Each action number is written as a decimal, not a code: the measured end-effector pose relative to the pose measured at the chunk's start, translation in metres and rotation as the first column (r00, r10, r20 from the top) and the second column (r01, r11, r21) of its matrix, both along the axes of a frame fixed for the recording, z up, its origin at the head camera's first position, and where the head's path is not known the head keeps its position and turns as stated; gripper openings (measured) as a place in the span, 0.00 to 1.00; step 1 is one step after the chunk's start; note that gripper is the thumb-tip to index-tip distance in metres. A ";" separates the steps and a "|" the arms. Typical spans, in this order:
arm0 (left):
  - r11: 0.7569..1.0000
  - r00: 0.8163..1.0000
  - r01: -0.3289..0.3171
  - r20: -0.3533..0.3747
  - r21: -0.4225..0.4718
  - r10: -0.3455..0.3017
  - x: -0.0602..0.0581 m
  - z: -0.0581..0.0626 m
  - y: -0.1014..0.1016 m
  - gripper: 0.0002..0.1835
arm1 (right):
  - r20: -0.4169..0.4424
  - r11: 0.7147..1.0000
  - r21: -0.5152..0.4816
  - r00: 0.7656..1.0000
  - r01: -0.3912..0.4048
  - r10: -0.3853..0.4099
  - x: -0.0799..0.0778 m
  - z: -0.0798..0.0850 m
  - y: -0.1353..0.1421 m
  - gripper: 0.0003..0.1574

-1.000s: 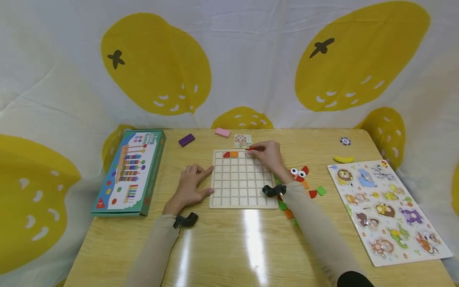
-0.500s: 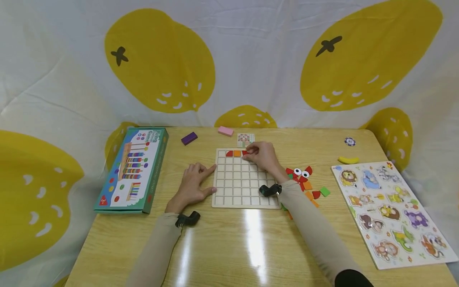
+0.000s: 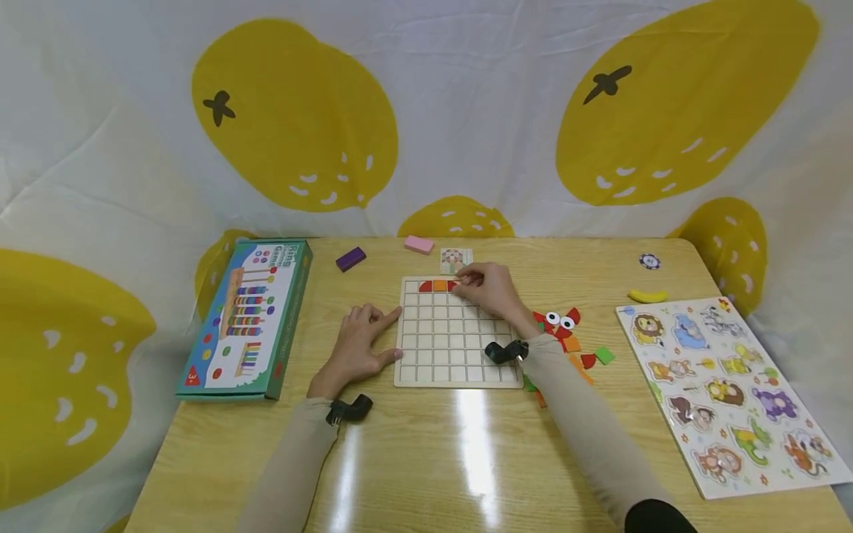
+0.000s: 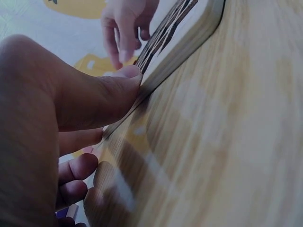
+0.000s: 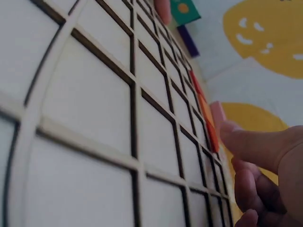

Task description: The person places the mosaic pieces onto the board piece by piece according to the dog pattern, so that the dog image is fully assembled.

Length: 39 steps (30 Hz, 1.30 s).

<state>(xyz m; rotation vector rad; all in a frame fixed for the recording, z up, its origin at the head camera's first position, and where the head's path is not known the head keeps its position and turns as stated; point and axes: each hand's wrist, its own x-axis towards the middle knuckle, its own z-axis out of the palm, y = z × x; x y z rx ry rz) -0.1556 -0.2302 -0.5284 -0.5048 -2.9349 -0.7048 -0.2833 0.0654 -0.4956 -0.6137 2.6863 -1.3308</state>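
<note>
**Right hand [image 3: 489,287] at the far row of the grid board [image 3: 440,341]**

The relation that counts is between that hand and the red tile [image 3: 452,286]; the tile lies near the middle of the board's far row, right under the fingertips, at the right end of a short run with an orange tile [image 3: 440,286] and another red tile [image 3: 426,286]; the run's long axis goes side to side, along the board's far edge; the right hand is clearly the nearer, its fingers bent (whether they pinch the tile or merely touch it, I cannot tell); the left hand [image 3: 360,344] sets an extended thumb and forefinger against the board's left edge, gripping nothing.

The counter [image 3: 413,444] is glossy wood, with glare on the near side of the board; loose tiles [image 3: 573,344] lie to the board's right, partly hidden by the right sleeve [image 3: 586,414]; an animal puzzle [image 3: 725,392] sits farther right, a game box [image 3: 249,318] well to the left; a picture card [image 3: 456,260] and pink block [image 3: 418,244] lie beyond the board, before a fruit-printed cloth [image 3: 466,111].
</note>
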 end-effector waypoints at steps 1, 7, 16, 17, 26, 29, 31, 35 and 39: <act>1.000 1.000 0.001 0.006 0.002 -0.001 0.000 0.000 0.001 0.42 | 0.007 1.000 -0.010 1.000 -0.003 0.003 0.000 0.002 0.009 0.19; 1.000 1.000 0.001 0.008 0.017 -0.001 0.002 0.001 0.003 0.42 | 0.006 0.992 0.128 1.000 0.007 -0.008 0.006 0.023 0.083 0.18; 1.000 1.000 0.001 -0.013 0.027 -0.001 0.002 0.000 -0.004 0.42 | 0.126 0.937 0.320 0.986 -0.141 0.105 0.025 0.021 0.123 0.10; 1.000 1.000 0.002 -0.012 0.028 -0.002 0.002 -0.001 -0.004 0.42 | 0.119 0.935 0.327 0.987 -0.138 0.104 0.026 0.021 0.123 0.08; 1.000 1.000 0.013 -0.003 0.014 -0.013 0.000 -0.001 0.000 0.43 | 0.090 0.928 0.344 0.989 -0.142 0.118 0.030 0.024 0.126 0.07; 1.000 1.000 0.016 -0.006 0.016 -0.015 -0.001 0.000 0.001 0.43 | 0.082 0.952 0.286 0.993 -0.110 0.090 0.028 0.025 0.129 0.12; 1.000 1.000 0.016 -0.008 0.015 -0.016 -0.002 -0.001 0.000 0.43 | 0.095 0.972 0.216 0.993 -0.091 0.072 0.026 0.026 0.127 0.17; 1.000 1.000 0.016 -0.010 0.013 -0.016 -0.001 -0.002 -0.001 0.43 | 0.179 0.999 0.012 0.983 -0.040 0.037 0.027 0.034 0.111 0.20; 1.000 1.000 0.014 -0.002 0.018 -0.014 0.000 -0.001 -0.001 0.43 | 0.196 0.983 -0.185 0.981 0.021 0.015 0.024 0.027 0.081 0.20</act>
